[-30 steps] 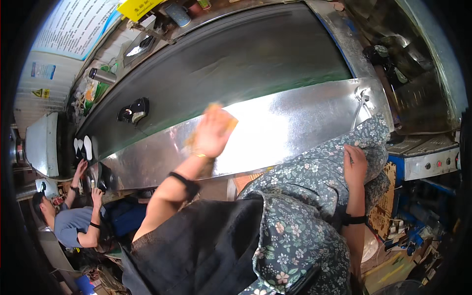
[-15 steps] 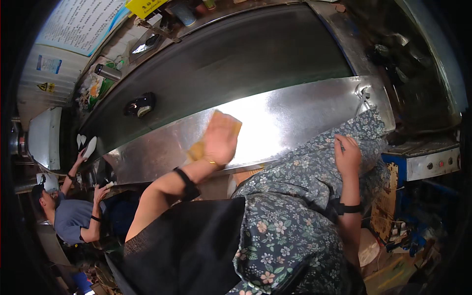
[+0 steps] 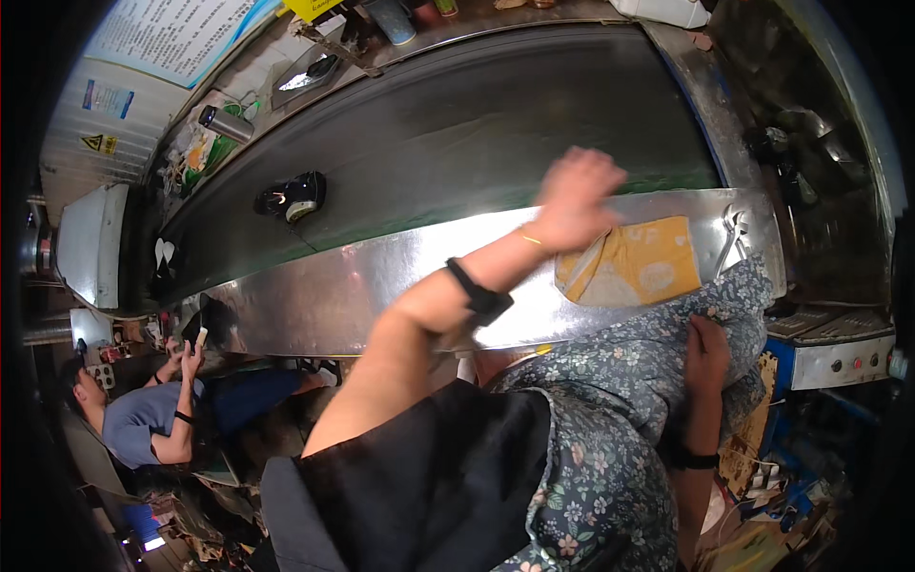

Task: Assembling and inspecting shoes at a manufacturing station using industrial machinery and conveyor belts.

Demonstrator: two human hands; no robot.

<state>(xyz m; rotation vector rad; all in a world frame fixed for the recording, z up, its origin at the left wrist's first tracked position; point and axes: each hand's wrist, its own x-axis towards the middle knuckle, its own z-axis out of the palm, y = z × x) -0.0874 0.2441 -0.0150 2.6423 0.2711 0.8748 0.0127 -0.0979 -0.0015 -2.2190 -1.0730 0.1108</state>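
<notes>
A yellow cloth (image 3: 653,259) with pale marks lies on the shiny metal ledge (image 3: 381,272). My left hand (image 3: 577,200) is raised at the cloth's left upper corner, over the edge of the dark belt (image 3: 477,114). It is blurred, but its fingers look stretched out and hold nothing I can see. My right hand (image 3: 705,353) rests against the floral apron (image 3: 610,448), its fingers curled in with nothing visible in them. An adjustable wrench (image 3: 732,236) lies on the ledge's right end, beyond the cloth.
A dark shoe (image 3: 294,198) and white shoe-shaped pieces (image 3: 164,255) sit on the belt toward the left. A co-worker (image 3: 143,419) at the left holds a small pale item. A steel flask (image 3: 226,124) stands behind the belt. A blue machine (image 3: 829,353) with knobs is at the right.
My left hand has swung right and let go of the cloth, which now lies flat on the ledge's right part. My right hand has curled further. The co-worker's hands have drawn back from the belt.
</notes>
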